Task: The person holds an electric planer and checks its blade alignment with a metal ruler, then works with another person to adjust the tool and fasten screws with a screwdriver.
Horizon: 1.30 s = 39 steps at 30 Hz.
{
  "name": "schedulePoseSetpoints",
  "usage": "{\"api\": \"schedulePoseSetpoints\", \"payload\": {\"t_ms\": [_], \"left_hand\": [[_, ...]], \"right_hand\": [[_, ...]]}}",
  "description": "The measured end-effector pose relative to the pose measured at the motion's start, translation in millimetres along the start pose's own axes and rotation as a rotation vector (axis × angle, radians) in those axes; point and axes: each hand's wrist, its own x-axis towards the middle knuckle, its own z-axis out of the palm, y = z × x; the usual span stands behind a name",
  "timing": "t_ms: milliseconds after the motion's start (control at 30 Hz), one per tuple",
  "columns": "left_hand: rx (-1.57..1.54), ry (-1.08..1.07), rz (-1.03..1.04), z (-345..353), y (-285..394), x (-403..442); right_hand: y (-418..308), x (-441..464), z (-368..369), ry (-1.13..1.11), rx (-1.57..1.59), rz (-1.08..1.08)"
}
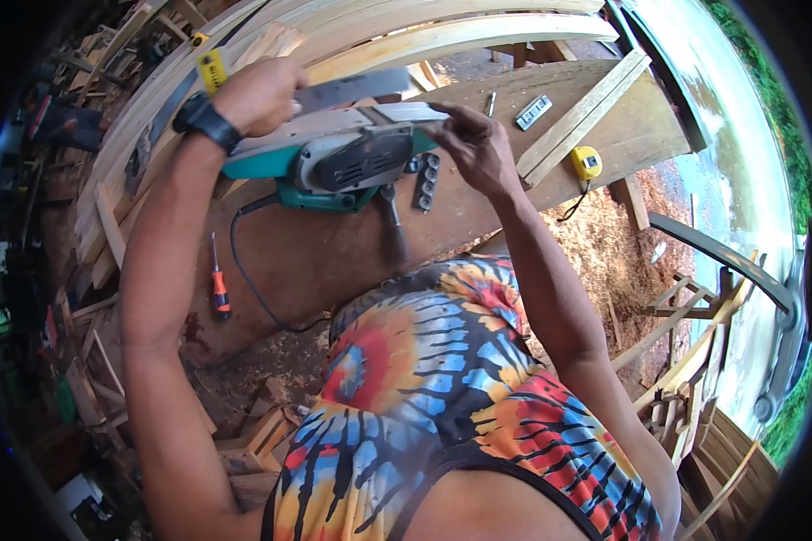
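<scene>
A teal and grey power tool [361, 162] with a belt along its upper side lies on the brown wooden bench [289, 234]. My left hand [257, 95], with a black watch at the wrist, is closed on the near end of a flat grey blade-like strip [356, 88] above the tool. The fingers of my right hand [469, 140] are bent against the tool's right end, by the belt; what they grip there is too small to make out. Below the tool are a dark-handled tool [394, 230] and a dark strip with round holes [427, 183].
An orange screwdriver [219, 290] lies at the bench's left. To the right are a small metal block [533, 112], a long wooden strip [582, 119] and a yellow tape measure [586, 162]. Long boards [460, 36] run behind. A black cord [236, 261] hangs toward my body.
</scene>
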Motion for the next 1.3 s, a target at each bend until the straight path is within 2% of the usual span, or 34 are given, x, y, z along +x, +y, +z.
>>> {"api": "schedulePoseSetpoints", "payload": {"t_ms": [67,100,167,267,367,433,500,567,600,700,767,833,900,1033,1100,1200,1300], "left_hand": [[-0.02,0.055,-0.017,7,-29,-2],[-0.018,0.071,-0.036,12,-49,0],[-0.022,0.088,-0.097,20,-85,-8],[-0.022,0.09,-0.188,31,-121,-17],[-0.091,0.062,-0.247,50,-139,-30],[-0.099,0.096,-0.234,77,-163,-35],[-0.206,0.139,-0.296,94,-164,-38],[-0.284,0.131,-0.371,106,-164,-35],[-0.323,0.144,-0.363,106,-158,-37],[-0.26,0.197,-0.295,124,-161,-38],[-0.223,0.361,-0.088,130,-165,-43],[-0.32,0.216,-0.274,115,-147,-38],[-0.364,0.216,-0.284,116,-142,-40],[-0.442,0.108,-0.344,94,-121,-31],[-0.456,0.126,-0.34,96,-120,-29],[-0.505,0.127,-0.343,102,-122,-28],[-0.528,0.144,-0.319,100,-115,-25]], "right_hand": [[31,11,-15,0.143,-0.17,0.128],[37,15,-26,0.178,-0.45,0.078],[49,25,-41,0.025,-0.838,0.269],[40,42,-44,-0.184,-0.827,0.555],[52,52,-43,-0.204,-0.835,0.584],[45,63,-40,-0.338,-0.877,0.581],[72,72,-36,-0.317,-0.783,0.653],[91,81,-33,-0.482,-0.993,0.509],[113,83,-32,-0.418,-1.01,0.53],[141,95,-52,-0.645,-1.212,0.231],[94,105,-62,-0.428,-0.822,0.374],[92,128,-57,-0.032,-0.555,0.253],[21,131,-41,0.032,-0.19,0.156],[8,146,-3,-0.165,-0.099,0.074],[5,151,18,-0.203,-0.126,-0.06],[3,165,40,-0.27,-0.311,-0.092],[3,160,61,-0.225,-0.253,-0.274]]}}
